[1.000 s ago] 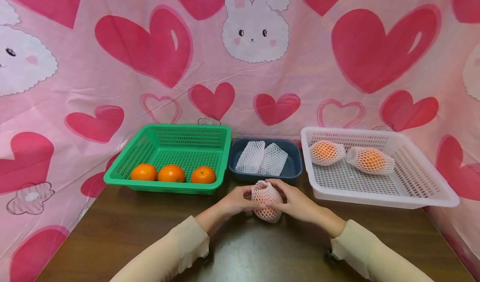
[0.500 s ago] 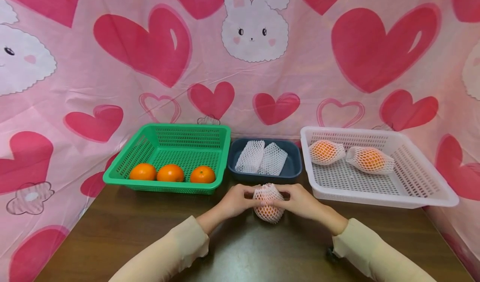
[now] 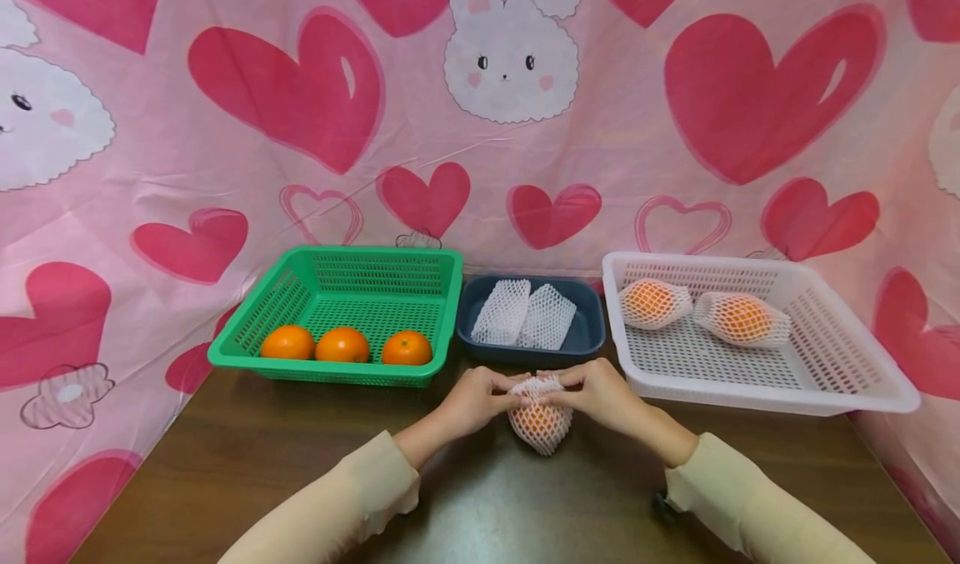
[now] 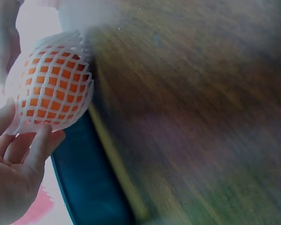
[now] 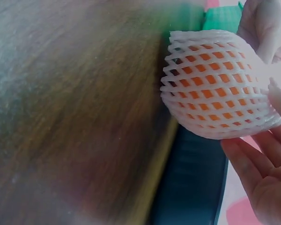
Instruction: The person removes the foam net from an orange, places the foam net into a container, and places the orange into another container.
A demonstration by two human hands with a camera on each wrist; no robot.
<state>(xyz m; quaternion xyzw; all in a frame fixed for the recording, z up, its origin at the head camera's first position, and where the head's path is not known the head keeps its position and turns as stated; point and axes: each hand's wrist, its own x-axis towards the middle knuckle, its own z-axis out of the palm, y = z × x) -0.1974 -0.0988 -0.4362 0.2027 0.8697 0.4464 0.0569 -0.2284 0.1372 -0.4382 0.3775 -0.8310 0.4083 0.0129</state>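
On the left, we see a green rectangular plastic basket (image 3: pixel 322 371) holding three round, bare oranges (image 3: pixel 342 345) along its front. Next, our left hand (image 3: pixel 468 401) pinches the white foam netting around a round orange in a white foam net (image 3: pixel 542 426), just in front of a dark blue plastic tray (image 3: pixel 531 353) holding two white foam net sleeves (image 3: pixel 502 314). Our right hand (image 3: pixel 606 393) pinches the netting's other side. Farther right, a white rectangular plastic basket (image 3: pixel 757 399) holds two netted oranges (image 3: pixel 746 321).
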